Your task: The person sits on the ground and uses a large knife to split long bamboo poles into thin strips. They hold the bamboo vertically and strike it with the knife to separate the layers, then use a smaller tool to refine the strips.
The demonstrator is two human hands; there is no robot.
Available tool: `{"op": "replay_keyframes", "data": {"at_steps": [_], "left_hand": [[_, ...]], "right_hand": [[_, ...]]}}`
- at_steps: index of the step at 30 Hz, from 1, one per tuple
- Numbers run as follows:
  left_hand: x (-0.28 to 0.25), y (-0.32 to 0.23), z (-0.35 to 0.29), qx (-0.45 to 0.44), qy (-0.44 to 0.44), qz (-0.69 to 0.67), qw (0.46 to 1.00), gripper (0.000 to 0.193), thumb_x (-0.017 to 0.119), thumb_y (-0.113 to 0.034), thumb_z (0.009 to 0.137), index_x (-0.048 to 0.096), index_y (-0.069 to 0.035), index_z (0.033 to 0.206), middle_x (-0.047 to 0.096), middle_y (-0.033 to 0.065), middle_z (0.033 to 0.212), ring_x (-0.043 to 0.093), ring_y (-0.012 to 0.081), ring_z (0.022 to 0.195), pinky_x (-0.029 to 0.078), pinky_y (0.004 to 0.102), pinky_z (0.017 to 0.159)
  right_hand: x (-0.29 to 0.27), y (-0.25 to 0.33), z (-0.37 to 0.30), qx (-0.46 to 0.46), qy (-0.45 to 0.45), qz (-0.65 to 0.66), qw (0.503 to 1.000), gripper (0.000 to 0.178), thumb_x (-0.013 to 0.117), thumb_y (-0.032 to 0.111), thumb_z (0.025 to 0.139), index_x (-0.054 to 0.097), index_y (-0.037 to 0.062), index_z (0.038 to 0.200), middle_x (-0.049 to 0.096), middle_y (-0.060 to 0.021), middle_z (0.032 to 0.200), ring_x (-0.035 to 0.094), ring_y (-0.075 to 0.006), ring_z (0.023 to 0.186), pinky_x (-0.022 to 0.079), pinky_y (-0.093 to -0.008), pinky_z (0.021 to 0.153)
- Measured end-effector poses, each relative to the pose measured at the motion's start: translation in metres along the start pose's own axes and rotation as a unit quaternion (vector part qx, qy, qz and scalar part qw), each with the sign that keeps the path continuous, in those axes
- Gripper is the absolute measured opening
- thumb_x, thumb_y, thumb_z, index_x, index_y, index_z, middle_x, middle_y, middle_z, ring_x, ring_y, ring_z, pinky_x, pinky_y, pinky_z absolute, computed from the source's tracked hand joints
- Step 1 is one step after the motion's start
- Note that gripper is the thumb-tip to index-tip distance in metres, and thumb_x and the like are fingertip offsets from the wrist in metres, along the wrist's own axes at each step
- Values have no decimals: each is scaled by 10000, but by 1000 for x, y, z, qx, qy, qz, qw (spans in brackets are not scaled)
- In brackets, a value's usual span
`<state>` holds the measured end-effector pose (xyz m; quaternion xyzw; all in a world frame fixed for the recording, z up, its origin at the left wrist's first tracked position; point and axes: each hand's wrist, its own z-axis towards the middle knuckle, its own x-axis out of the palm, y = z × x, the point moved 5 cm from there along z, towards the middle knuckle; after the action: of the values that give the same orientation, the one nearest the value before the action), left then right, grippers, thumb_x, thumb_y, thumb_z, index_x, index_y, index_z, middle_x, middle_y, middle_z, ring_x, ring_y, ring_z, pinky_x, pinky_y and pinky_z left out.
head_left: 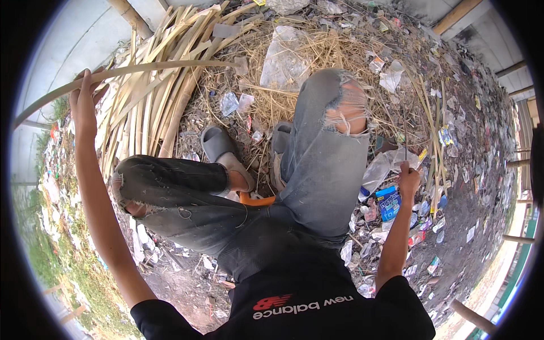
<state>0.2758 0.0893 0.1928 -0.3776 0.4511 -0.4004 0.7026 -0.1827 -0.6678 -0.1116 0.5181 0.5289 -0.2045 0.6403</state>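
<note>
Out to the left, my left hand (86, 105) is raised and grips a long, pale bamboo strip (153, 66). The strip curves from the far left edge of the view to a point above my feet. My right hand (408, 181) is closed in a fist to the right of my bent knee. From that fist a thin dark blade (405, 147) points away from me; its handle is hidden in the fingers. Beneath the held strip lies a heap of split bamboo strips (148, 110), fanned out on the ground.
I sit low, with an orange seat edge (256, 200) showing between my legs. Straw-like shavings (331, 51) and a clear plastic sheet (285, 56) lie ahead. Thin strips (435, 141) and a blue packet (389, 203) are at right amid litter. A pale wall (65, 45) bounds the left.
</note>
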Motion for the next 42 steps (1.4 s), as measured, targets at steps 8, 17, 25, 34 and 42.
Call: {"op": "replay_keyframes", "data": {"at_steps": [8, 17, 25, 34, 42], "left_hand": [[-51, 17, -90, -18, -69, -109, 992, 427, 520, -242, 1083, 557, 95, 1343, 607, 231, 1300, 675, 307, 1156, 579, 374, 1038], [-133, -22, -227, 69, -268, -182, 944, 453, 485, -234, 1095, 497, 141, 1349, 618, 288, 1250, 663, 366, 1169, 591, 439, 1045], [-61, 28, -363, -80, -287, -455, 839, 454, 400, -268, 1115, 412, 72, 1417, 587, 267, 1321, 571, 353, 1304, 476, 407, 1176], [10, 13, -379, -96, -145, -644, 745, 383, 465, -258, 1097, 537, 30, 1338, 610, 266, 1325, 564, 396, 1305, 506, 406, 1135], [65, -23, -358, -185, -23, -780, 597, 438, 466, -308, 1096, 623, 65, 1264, 644, 267, 1296, 535, 418, 1337, 527, 391, 1107]], "right_hand": [[91, -120, -55, 3, -67, -89, 994, 369, 719, 293, 864, 699, -16, 1064, 699, -300, 1028, 668, -477, 952, 518, -557, 855], [165, -35, -93, -125, 45, -115, 984, 377, 724, 188, 814, 653, 66, 1163, 640, -219, 1173, 586, -402, 1172, 481, -519, 968], [171, -18, -88, 20, 32, -181, 983, 335, 720, 244, 907, 622, 109, 1198, 664, -174, 1160, 607, -412, 1149, 417, -631, 951], [58, 203, -76, -52, -9, 614, 788, 308, 721, 194, 907, 601, 4, 1118, 627, -55, 958, 506, -129, 675, 387, -266, 589], [-78, 449, -197, -270, 268, 610, 695, 514, 688, 268, 993, 537, -14, 1395, 717, -144, 1096, 394, -14, 542, 334, -198, 513]]}}
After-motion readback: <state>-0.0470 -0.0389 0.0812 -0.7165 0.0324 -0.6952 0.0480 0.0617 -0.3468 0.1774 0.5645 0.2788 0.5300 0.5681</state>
